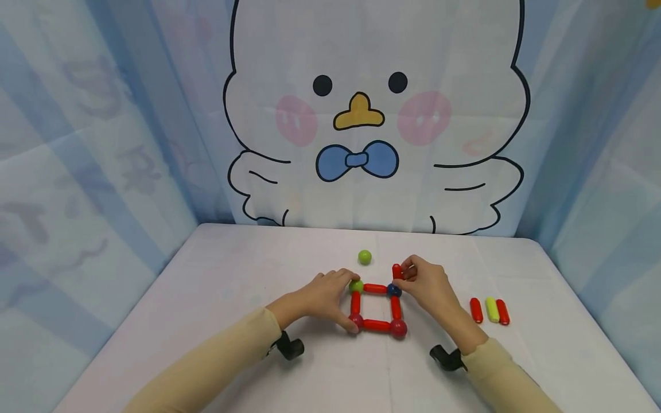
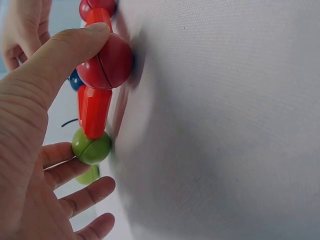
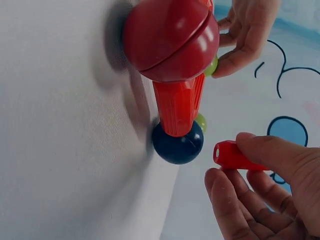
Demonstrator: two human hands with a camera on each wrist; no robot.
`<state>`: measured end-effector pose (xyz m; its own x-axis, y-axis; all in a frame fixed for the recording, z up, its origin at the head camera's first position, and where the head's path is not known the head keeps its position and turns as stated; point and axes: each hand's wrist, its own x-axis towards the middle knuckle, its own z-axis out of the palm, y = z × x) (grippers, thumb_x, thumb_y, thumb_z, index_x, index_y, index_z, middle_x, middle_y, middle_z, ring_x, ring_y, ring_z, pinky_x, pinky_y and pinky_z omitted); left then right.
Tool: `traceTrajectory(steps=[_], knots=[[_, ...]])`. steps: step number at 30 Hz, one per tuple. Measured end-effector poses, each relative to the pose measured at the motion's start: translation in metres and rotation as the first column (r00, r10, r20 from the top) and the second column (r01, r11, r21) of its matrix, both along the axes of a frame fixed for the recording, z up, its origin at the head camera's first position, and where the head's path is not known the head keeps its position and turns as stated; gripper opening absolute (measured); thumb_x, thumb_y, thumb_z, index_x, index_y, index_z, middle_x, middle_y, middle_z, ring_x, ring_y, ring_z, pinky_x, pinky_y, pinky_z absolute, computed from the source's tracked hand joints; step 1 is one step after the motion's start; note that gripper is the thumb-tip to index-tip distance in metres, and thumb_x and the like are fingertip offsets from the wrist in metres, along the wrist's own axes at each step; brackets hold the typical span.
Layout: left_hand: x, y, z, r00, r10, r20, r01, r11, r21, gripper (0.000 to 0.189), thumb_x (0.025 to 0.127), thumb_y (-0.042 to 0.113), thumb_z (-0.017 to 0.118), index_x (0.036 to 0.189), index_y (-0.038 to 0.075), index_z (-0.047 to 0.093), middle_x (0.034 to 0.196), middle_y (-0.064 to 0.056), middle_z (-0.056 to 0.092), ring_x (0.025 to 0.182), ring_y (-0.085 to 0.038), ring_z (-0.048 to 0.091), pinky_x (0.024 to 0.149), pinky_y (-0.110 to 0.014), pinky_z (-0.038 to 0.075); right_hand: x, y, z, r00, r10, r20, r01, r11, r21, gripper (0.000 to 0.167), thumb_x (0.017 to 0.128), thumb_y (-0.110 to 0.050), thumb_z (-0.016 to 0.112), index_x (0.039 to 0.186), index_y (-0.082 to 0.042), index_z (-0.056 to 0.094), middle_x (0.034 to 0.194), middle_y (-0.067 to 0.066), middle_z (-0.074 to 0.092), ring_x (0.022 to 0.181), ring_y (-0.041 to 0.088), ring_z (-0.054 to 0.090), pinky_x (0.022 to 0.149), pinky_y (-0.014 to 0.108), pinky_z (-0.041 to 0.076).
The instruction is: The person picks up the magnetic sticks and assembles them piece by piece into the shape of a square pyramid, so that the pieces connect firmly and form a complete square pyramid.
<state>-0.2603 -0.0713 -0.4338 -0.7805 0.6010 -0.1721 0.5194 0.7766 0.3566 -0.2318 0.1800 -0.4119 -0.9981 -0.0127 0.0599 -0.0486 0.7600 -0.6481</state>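
A square of red magnetic rods and balls (image 1: 377, 326) lies on the table, with a green ball (image 1: 356, 286), a blue ball (image 3: 178, 143) and two red balls at its corners. My left hand (image 1: 327, 295) holds its left side between thumb and fingers. The thumb presses the near-left red ball (image 2: 114, 62), and fingertips touch the green one. Between thumb and fingers my right hand (image 1: 431, 287) pinches a loose red rod (image 3: 235, 155). Its hollow end points toward the blue ball, with a gap between them in the right wrist view.
A loose green ball (image 1: 364, 257) lies beyond the square. To the right of my right hand are two red rods (image 1: 476, 310) and a yellow-green rod (image 1: 492, 310). A curtain printed with a cartoon bird (image 1: 361, 201) hangs behind the white table (image 1: 248, 264).
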Motion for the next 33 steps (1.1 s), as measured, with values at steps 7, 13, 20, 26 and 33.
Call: traceTrajectory(steps=[7,13,20,26,33], knots=[[0.001,0.003,0.001,1.000,-0.001,-0.004,0.001,1.000,0.004,0.101,0.070,0.061,0.088,0.151,0.022,0.042,0.151,0.002,0.050,0.135,-0.018,0.048,0.117,-0.057,0.037,0.001,0.002,-0.001,0.999,-0.006,0.054,0.006,1.000,0.004,0.032,0.090,-0.018,0.080,0.115,-0.005,0.064,0.101,0.010,0.074,0.087,0.021,0.068,0.075,0.035,0.061],[0.003,0.005,0.004,1.000,0.004,-0.005,-0.004,1.000,-0.003,0.101,0.070,0.060,0.088,0.151,0.021,0.042,0.150,0.001,0.050,0.135,-0.019,0.048,0.118,-0.058,0.036,0.003,0.008,0.001,0.998,0.001,0.067,-0.003,0.999,0.032,0.030,0.090,-0.014,0.079,0.114,-0.004,0.065,0.100,0.010,0.074,0.086,0.021,0.068,0.075,0.035,0.061],[0.002,0.003,0.003,1.000,-0.020,0.008,0.020,1.000,0.018,0.111,0.071,0.062,0.087,0.160,0.024,0.032,0.156,0.000,0.046,0.141,-0.021,0.045,0.117,-0.058,0.037,0.008,0.024,0.006,0.995,-0.022,0.097,0.005,0.986,0.166,0.031,0.091,-0.014,0.079,0.116,-0.001,0.065,0.101,0.014,0.072,0.084,0.025,0.065,0.073,0.037,0.060],[-0.004,-0.003,0.000,0.998,-0.058,0.012,0.057,0.997,0.044,0.091,0.085,0.058,0.078,0.159,0.027,0.037,0.157,-0.003,0.044,0.143,-0.025,0.043,0.116,-0.059,0.037,0.017,0.039,0.008,0.991,-0.042,0.125,0.000,0.947,0.321,0.030,0.090,-0.014,0.079,0.111,0.000,0.063,0.094,0.015,0.068,0.077,0.025,0.061,0.071,0.039,0.058],[-0.009,-0.008,-0.004,0.992,-0.124,0.010,0.122,0.986,0.118,0.049,0.108,0.035,0.054,0.154,0.021,0.046,0.161,0.000,0.044,0.147,-0.023,0.042,0.118,-0.059,0.034,0.029,0.066,0.002,0.992,-0.050,0.116,-0.004,0.905,0.426,0.034,0.090,-0.015,0.077,0.111,0.006,0.061,0.093,0.020,0.064,0.076,0.030,0.061,0.074,0.049,0.056]])
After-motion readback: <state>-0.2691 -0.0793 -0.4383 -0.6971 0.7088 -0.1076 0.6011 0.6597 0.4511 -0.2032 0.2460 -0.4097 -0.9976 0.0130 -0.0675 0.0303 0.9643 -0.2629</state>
